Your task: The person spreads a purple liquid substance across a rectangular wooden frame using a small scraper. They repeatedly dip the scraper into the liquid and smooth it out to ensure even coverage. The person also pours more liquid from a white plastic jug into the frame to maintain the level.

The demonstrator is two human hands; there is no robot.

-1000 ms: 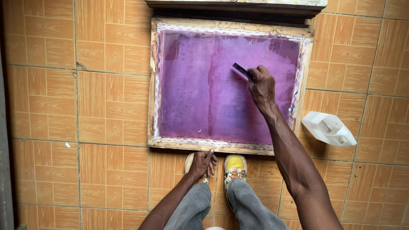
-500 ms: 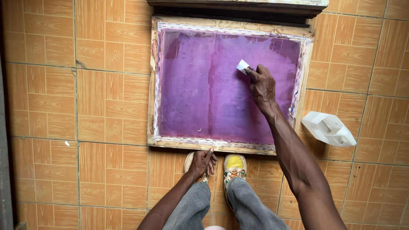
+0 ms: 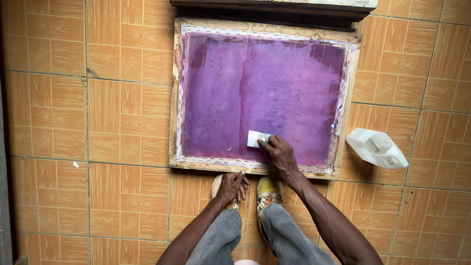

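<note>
A wooden screen-printing frame (image 3: 172,98) lies flat on the tiled floor (image 3: 98,122), its stretched mesh (image 3: 260,83) coated in purple and edged with a pale strip along the inner border of the wood. The right hand (image 3: 279,156) reaches over the near rail of the frame and rests on the mesh close to that rail, a little right of the frame's middle; its fingers are curled down and pinched on a small white pad (image 3: 256,139), pressing it flat against the purple coating, with the pad sticking out to the left of the fingertips. The left hand (image 3: 230,186) is off the mesh, just below the near rail of the frame, loosely closed with the fingers bent inward over the person's left shoe; a thin pale sliver shows at its fingertips, too small to tell what it is or whether it is gripped. Two shoes (image 3: 269,192) with yellow and white uppers stand on the tiles touching or nearly touching the frame's near rail, with grey trouser legs (image 3: 274,235) below them. To the right of the frame, clear of its side rail, a white plastic jug (image 3: 377,147) lies on its side on the floor. Beyond the frame's far rail, a dark wooden edge (image 3: 274,6) crosses the top of the view.
</note>
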